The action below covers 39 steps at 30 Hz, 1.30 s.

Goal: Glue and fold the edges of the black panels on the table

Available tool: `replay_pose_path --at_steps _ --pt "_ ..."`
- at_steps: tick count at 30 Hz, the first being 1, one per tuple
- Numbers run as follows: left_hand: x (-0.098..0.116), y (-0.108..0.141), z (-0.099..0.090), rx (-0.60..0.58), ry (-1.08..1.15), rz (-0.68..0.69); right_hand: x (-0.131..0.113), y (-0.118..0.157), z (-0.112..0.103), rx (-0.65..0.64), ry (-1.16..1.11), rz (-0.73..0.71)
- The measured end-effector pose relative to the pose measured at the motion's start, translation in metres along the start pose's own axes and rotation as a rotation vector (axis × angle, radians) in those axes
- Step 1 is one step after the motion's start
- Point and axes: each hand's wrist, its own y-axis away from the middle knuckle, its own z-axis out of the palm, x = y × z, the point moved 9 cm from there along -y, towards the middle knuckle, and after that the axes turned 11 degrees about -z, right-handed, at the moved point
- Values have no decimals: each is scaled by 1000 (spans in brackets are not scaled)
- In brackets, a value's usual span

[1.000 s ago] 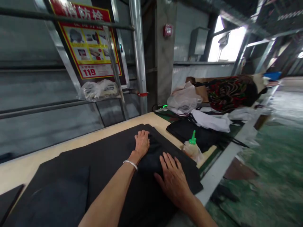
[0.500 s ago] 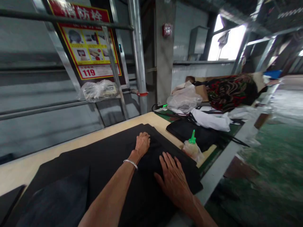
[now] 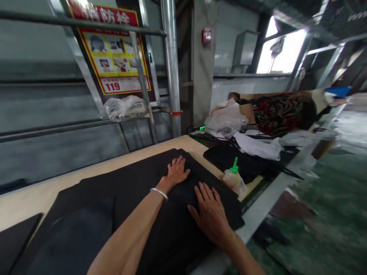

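Note:
Black fabric pieces (image 3: 137,179) lie flat in a layered spread on the table. My left hand (image 3: 176,172), with a pale bracelet at the wrist, rests open on the far part of the fabric, fingers spread and thumb out to the right. Closer to me and to the right, my right hand (image 3: 210,210) lies palm down on the same fabric, fingers outstretched. Neither hand grips anything. Just beyond the fabric's right edge stands a plastic-wrapped bottle (image 3: 234,178) with a green nozzle. A separate dark piece (image 3: 77,233) lies on top at the lower left.
A black fabric bundle (image 3: 235,158) and white cloth (image 3: 258,146) lie farther along the table. Behind them are a clear plastic bag (image 3: 226,118) and patterned cloth (image 3: 286,112). Metal rails (image 3: 57,130) run along the left wall. Scraps lie on the green floor (image 3: 329,198).
My left hand has gone from bent fingers to spread, its thumb now extended right. My right hand stays flat on the fabric. The camera view has shifted slightly.

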Motion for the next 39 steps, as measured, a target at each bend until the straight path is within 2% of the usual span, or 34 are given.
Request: replay_pose_path --at_steps 4,7,11,16,19,21,24,26,28,31,33,35,37,39 --pt "13 45 10 7 -36 69 2 -4 6 -68 -3 -7" --pt "10 62 18 -34 -43 34 4 -6 9 -102 -11 -1" --pt "-1 63 8 23 -47 -4 6 -7 13 -148 -11 9" --pt "-18 65 14 -84 -40 -53 7 -9 14 -125 -2 2" --pt "-27 69 4 19 -19 -74 8 -10 15 -129 -18 4" --pt "-42 72 -2 63 -25 -147 9 -11 14 -126 -18 11" --pt "-65 75 0 -2 -42 -219 11 -10 12 -116 1 7" --pt "-73 77 1 -47 -42 -209 11 -10 11 -153 13 -17" --pt "-76 78 -2 -34 -32 -195 10 -14 6 -199 38 -59" --pt "-73 80 -4 16 -26 -179 3 -39 -14 -225 78 -122" --pt "-72 81 -4 55 -28 -185 -4 -68 -27 -218 59 -133" --pt "-72 81 -3 77 -44 -192 -15 -101 -30 -202 -13 -145" --pt "-73 81 0 73 -73 -184 -26 -127 -18 -205 -110 -156" --pt "-73 79 3 42 -113 -169 -32 -140 11 -280 -207 -126"
